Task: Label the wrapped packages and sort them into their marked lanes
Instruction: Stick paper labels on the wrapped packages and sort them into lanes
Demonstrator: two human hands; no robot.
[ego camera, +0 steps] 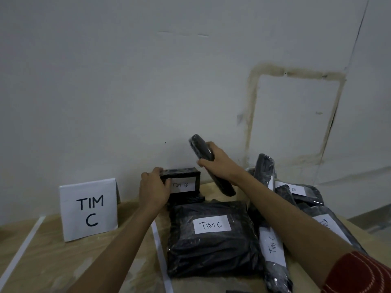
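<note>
gripping a long package (209, 163), right hand (218, 163) lifted.

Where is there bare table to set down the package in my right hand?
Free: the bare wood in front of the TIM C sign, between the left tape strip and the right tape strip. Crowded: everything right of that strip, where wrapped packages lie piled against each other.

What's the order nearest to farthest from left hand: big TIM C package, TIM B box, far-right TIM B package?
1. TIM B box, gripped by left hand
2. big TIM C package, just right
3. far-right TIM B package, across pile
</note>
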